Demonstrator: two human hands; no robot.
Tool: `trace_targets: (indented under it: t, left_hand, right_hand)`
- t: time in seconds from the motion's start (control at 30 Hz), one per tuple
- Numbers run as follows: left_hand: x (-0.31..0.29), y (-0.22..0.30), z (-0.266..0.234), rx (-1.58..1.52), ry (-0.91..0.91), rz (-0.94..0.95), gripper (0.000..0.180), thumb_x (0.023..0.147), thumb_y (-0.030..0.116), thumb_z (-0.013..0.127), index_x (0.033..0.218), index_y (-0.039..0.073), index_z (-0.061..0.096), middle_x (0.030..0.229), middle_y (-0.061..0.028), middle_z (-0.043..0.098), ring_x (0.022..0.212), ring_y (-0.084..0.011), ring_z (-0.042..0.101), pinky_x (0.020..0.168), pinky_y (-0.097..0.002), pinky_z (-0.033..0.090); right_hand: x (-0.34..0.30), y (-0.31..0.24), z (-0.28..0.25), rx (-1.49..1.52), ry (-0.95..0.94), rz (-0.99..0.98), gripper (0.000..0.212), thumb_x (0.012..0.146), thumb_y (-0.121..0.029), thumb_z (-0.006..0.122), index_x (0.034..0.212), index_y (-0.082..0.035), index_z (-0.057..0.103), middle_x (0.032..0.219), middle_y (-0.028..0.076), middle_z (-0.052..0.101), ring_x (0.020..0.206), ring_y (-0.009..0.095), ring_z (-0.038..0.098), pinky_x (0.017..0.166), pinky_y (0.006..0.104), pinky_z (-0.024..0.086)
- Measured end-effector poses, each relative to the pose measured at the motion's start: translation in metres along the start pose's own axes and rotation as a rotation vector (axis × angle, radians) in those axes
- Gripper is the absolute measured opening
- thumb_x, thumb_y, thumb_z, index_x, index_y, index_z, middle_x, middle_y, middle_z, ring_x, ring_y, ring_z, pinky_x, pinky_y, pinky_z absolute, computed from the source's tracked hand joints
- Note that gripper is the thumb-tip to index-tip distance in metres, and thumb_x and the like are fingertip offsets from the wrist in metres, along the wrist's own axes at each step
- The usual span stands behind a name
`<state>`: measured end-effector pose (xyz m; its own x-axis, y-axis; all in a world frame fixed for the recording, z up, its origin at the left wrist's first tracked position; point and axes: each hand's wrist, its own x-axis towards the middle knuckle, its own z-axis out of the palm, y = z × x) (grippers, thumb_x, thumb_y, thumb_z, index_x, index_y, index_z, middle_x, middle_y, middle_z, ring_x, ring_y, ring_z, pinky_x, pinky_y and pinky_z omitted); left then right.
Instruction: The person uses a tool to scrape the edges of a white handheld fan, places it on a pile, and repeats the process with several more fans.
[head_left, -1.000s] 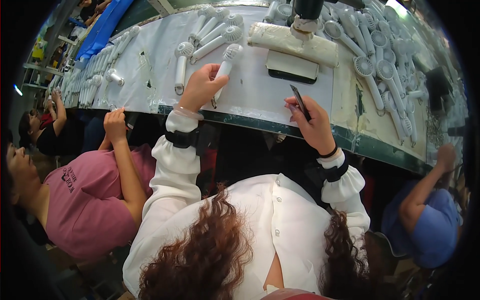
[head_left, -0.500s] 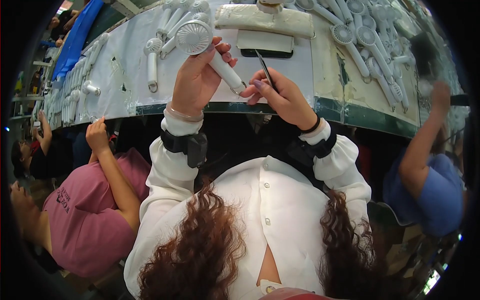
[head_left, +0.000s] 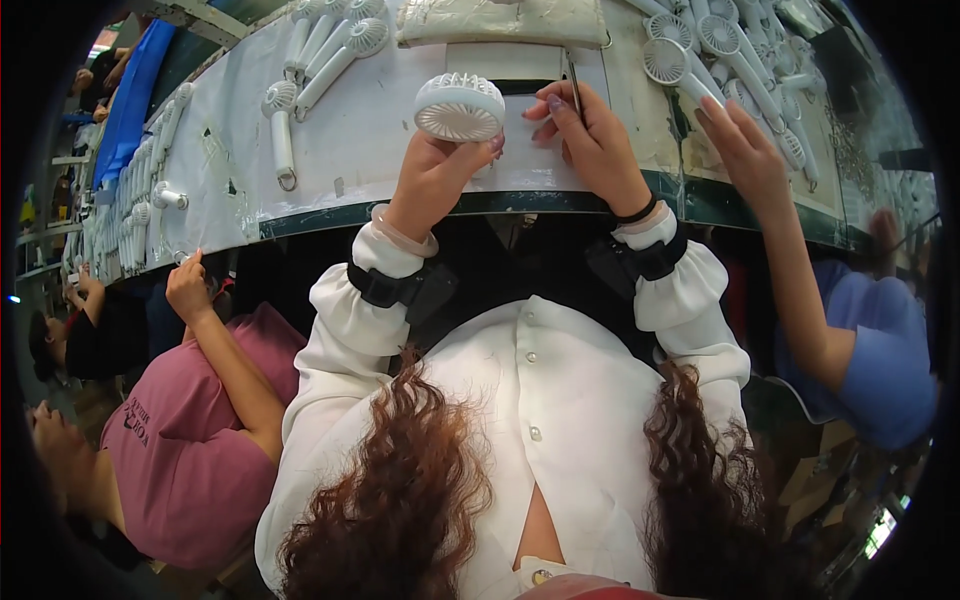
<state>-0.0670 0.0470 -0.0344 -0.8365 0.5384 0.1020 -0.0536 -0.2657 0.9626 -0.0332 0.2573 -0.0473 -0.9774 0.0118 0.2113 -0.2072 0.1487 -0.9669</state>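
My left hand (head_left: 430,178) is closed around a white handheld fan (head_left: 459,112), whose round caged head faces up toward me. The fan's handle is mostly hidden behind my fingers. To its right, my right hand (head_left: 600,145) grips a thin dark metal tool like tweezers (head_left: 573,85), its tip pointing away from me. The two hands are apart, both over the near part of the table, and the tool does not touch the fan.
Several white fans (head_left: 340,55) lie at the back left, one fan (head_left: 281,140) closer. More are piled on the right (head_left: 735,45), where a co-worker's hand (head_left: 748,160) reaches in. A long cream padded block (head_left: 500,22) lies ahead. Another person in pink (head_left: 190,440) sits left.
The fan has turned so its head faces me, its handle no longer in clear view. My right hand has moved right, away from the fan. The co-worker's arm has reached toward the right pile.
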Motion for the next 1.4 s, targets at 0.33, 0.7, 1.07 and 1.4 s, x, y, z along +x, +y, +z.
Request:
trace_targets:
  t: [0.33, 0.7, 1.07, 1.4]
  left_hand:
    - [-0.013, 0.004, 0.003, 0.120, -0.020, 0.047, 0.024, 0.089, 0.000, 0.059, 0.113, 0.002, 0.061, 0.105, -0.0075, 0.062, 0.100, -0.0178, 0.058, 0.093, -0.0325, 0.047]
    - [-0.016, 0.016, 0.005, 0.175, -0.027, 0.095, 0.040, 0.087, -0.002, 0.065, 0.125, 0.003, 0.055, 0.115, -0.0094, 0.064, 0.113, -0.0183, 0.059, 0.097, -0.0315, 0.047]
    - [-0.007, 0.005, 0.011, 0.039, 0.083, 0.094, 0.029, 0.078, -0.007, 0.059, 0.105, 0.003, 0.055, 0.094, -0.0048, 0.057, 0.087, -0.0149, 0.055, 0.085, -0.0286, 0.048]
    - [0.030, 0.009, 0.003, -0.013, 0.041, -0.094, 0.011, 0.075, -0.005, 0.058, 0.085, 0.000, 0.059, 0.082, -0.0026, 0.058, 0.076, -0.0110, 0.053, 0.070, -0.0248, 0.044]
  right_hand:
    - [-0.008, -0.001, 0.000, -0.019, -0.050, -0.012, 0.021, 0.105, -0.016, 0.049, 0.119, -0.002, 0.057, 0.086, 0.001, 0.062, 0.076, 0.006, 0.053, 0.070, 0.0213, 0.047]
    - [-0.008, 0.000, 0.001, -0.066, -0.061, -0.044, 0.022, 0.105, -0.016, 0.050, 0.120, -0.002, 0.057, 0.087, 0.002, 0.062, 0.078, 0.008, 0.056, 0.072, 0.0221, 0.048]
    - [-0.010, 0.000, 0.000, -0.087, -0.058, -0.051, 0.022, 0.105, -0.017, 0.051, 0.120, -0.002, 0.058, 0.087, 0.002, 0.063, 0.078, 0.007, 0.056, 0.071, 0.0223, 0.048]
    - [-0.010, 0.001, -0.001, -0.080, -0.033, -0.042, 0.021, 0.104, -0.016, 0.051, 0.119, -0.002, 0.059, 0.085, 0.001, 0.063, 0.077, 0.007, 0.056, 0.070, 0.0216, 0.047]
